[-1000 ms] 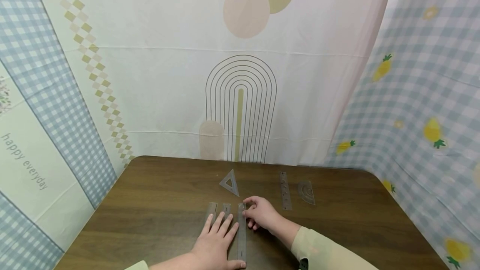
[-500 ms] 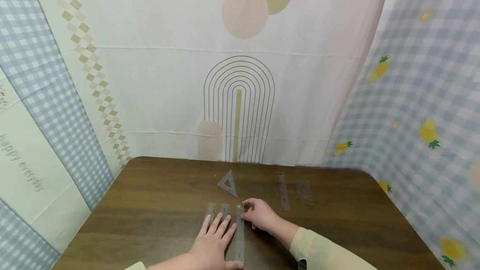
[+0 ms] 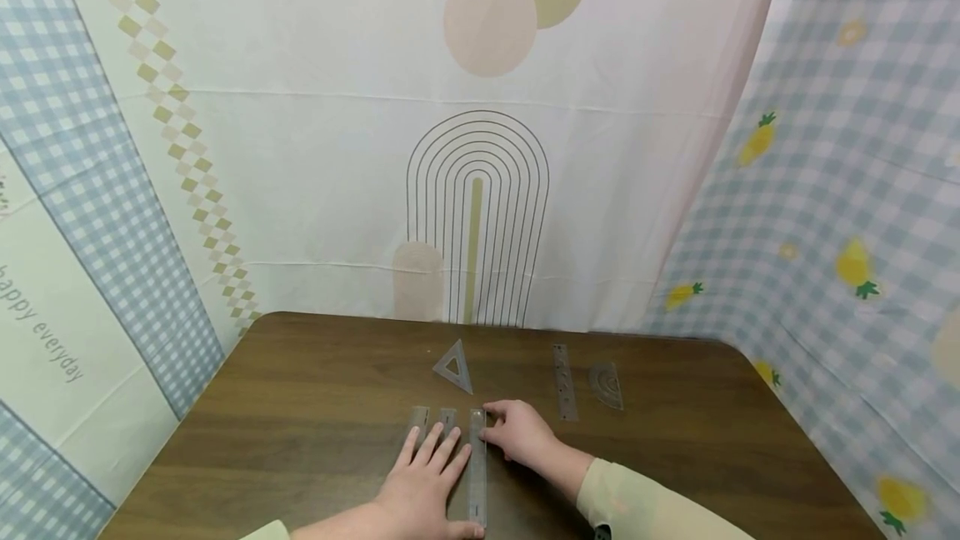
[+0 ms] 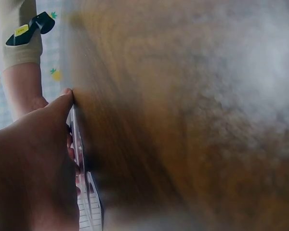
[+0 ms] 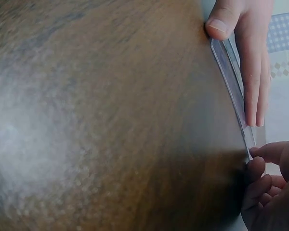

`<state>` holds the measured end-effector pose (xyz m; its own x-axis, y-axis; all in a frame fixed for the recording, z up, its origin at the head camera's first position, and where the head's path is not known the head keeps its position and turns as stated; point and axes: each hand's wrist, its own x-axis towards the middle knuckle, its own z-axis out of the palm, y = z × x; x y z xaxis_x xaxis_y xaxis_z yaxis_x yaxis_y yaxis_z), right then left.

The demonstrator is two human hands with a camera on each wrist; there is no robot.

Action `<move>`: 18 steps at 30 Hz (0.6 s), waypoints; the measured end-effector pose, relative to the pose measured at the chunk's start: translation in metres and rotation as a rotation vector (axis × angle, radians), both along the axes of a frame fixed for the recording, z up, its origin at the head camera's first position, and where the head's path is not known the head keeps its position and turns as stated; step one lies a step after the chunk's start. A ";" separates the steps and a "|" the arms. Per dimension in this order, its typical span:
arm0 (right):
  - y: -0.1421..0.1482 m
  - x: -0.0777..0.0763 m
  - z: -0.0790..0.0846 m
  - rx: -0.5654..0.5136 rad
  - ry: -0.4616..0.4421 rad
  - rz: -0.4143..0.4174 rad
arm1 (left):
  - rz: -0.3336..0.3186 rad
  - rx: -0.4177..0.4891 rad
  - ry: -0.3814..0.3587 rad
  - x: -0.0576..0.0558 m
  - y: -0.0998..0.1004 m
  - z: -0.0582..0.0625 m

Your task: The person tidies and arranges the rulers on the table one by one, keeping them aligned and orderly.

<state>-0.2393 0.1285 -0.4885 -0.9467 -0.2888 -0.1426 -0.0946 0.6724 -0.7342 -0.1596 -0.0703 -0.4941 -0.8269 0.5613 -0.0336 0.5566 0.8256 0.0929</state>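
Observation:
In the head view, a long clear ruler (image 3: 477, 482) lies lengthwise on the brown table, between my hands. My left hand (image 3: 420, 486) lies flat with fingers spread; its fingertips rest over two more clear rulers, a left one (image 3: 419, 417) and a middle one (image 3: 447, 417), whose lower parts it hides. Its thumb touches the near end of the long ruler. At the far end, my right hand (image 3: 522, 433) pinches that ruler's right edge with thumb and index finger, the other fingers curled under. The right wrist view shows the ruler (image 5: 231, 86) edge-on, running between both hands.
Beyond the hands lies a clear triangular set square (image 3: 464, 375). Farther right are a clear ruler with round holes (image 3: 565, 386) and a clear protractor (image 3: 613, 390). The wooden table (image 3: 300, 390) ends at a hanging patterned cloth (image 3: 330, 190) behind.
The right hand's fingers have settled slightly nearer at the long ruler's far end and tucked in. The left hand keeps its place on the rulers. The head view has shifted slightly.

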 end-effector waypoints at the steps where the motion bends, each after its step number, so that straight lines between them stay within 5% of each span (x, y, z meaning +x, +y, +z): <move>1: 0.000 0.000 0.000 0.004 0.001 -0.002 | 0.000 0.001 -0.002 0.000 0.000 0.000; 18: 0.000 0.003 0.000 0.006 0.018 -0.009 | -0.002 0.029 -0.020 -0.003 0.000 -0.004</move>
